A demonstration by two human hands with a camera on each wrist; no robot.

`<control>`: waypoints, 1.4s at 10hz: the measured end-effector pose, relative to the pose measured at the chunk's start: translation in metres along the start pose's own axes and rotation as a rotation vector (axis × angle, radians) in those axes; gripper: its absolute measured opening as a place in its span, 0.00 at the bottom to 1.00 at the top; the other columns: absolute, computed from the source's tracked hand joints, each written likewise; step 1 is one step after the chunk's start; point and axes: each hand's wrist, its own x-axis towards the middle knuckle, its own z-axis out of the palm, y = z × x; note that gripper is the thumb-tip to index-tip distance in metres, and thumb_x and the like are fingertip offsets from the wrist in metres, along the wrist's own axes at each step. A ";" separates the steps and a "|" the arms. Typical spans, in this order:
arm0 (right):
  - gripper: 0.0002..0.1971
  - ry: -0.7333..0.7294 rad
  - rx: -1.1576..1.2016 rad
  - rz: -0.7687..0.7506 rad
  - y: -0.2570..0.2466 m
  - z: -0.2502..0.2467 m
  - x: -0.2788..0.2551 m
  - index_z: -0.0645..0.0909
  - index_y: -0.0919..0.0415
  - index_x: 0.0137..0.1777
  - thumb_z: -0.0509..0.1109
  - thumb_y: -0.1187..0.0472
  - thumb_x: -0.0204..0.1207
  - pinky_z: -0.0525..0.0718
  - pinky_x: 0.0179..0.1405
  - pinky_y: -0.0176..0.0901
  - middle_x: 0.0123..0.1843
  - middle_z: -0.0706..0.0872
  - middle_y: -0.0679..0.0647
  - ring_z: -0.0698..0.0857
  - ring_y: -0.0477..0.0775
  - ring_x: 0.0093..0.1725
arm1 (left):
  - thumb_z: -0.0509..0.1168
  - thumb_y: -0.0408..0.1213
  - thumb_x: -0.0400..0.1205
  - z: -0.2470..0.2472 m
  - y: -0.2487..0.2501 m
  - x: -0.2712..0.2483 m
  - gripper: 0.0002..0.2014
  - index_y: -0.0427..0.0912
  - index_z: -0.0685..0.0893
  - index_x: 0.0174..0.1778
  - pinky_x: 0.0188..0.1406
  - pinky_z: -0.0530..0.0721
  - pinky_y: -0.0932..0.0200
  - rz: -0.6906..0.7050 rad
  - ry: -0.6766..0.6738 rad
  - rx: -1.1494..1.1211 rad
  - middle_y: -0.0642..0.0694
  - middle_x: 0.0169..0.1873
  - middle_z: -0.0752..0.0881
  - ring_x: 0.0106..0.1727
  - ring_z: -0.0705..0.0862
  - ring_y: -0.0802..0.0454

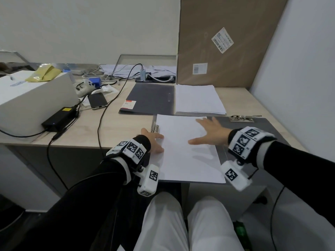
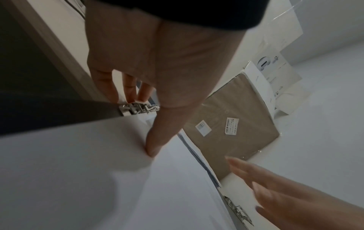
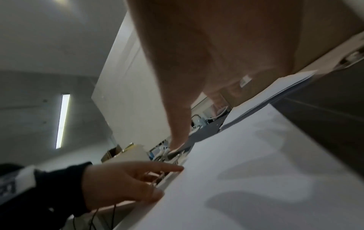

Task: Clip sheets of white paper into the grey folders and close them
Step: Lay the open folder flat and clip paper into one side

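My left hand (image 1: 154, 142) sits low in the centre of the head view, thumb laid on the left edge of the white sheet (image 1: 186, 151) and the other fingers reaching loosely around the metal clip (image 1: 155, 127) at that edge; I cannot tell whether they actually grip it. My right hand (image 1: 211, 134), just right of centre, is spread wide and flat, fingers straight, over the sheet's upper right part; whether it touches the paper I cannot tell. The sheet lies on an open grey folder (image 1: 253, 127), whose bare dark panel shows to the right with a second metal clip (image 1: 243, 118) on its top edge. Above, mid-frame, a closed grey folder (image 1: 148, 98) lies beside a stack of white paper (image 1: 197, 100), both on the wooden desk (image 1: 108, 127).
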 end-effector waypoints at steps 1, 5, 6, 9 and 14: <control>0.58 -0.124 -0.133 -0.048 -0.026 0.013 0.017 0.36 0.47 0.84 0.68 0.28 0.63 0.40 0.82 0.65 0.86 0.34 0.49 0.29 0.60 0.84 | 0.66 0.52 0.76 0.000 0.001 0.001 0.29 0.63 0.69 0.75 0.74 0.74 0.48 0.003 -0.004 0.006 0.42 0.72 0.61 0.73 0.70 0.38; 0.64 -0.211 -0.277 -0.080 -0.025 0.044 0.038 0.28 0.44 0.82 0.65 0.21 0.57 0.40 0.80 0.66 0.85 0.29 0.51 0.31 0.60 0.84 | 0.64 0.48 0.80 -0.014 0.001 0.019 0.33 0.53 0.61 0.81 0.77 0.69 0.54 0.038 0.050 -0.241 0.40 0.80 0.61 0.78 0.67 0.41; 0.64 -0.215 -0.283 -0.086 -0.026 0.043 0.038 0.28 0.44 0.82 0.64 0.21 0.57 0.40 0.80 0.66 0.85 0.29 0.51 0.31 0.60 0.84 | 0.62 0.39 0.82 -0.022 0.003 0.020 0.27 0.43 0.68 0.78 0.63 0.72 0.62 0.063 0.101 -0.538 0.42 0.74 0.76 0.69 0.78 0.47; 0.63 -0.203 -0.280 -0.087 -0.027 0.044 0.037 0.29 0.44 0.82 0.63 0.20 0.57 0.42 0.81 0.66 0.85 0.29 0.50 0.32 0.60 0.84 | 0.72 0.41 0.76 -0.031 -0.031 0.006 0.14 0.37 0.91 0.52 0.55 0.76 0.65 0.119 0.201 -0.755 0.47 0.43 0.90 0.48 0.86 0.55; 0.63 -0.200 -0.284 -0.096 -0.026 0.045 0.036 0.29 0.45 0.82 0.65 0.22 0.58 0.42 0.81 0.67 0.85 0.30 0.51 0.33 0.61 0.85 | 0.73 0.43 0.73 -0.014 -0.047 0.007 0.38 0.50 0.65 0.79 0.76 0.68 0.55 0.235 -0.010 -0.205 0.49 0.75 0.74 0.75 0.72 0.48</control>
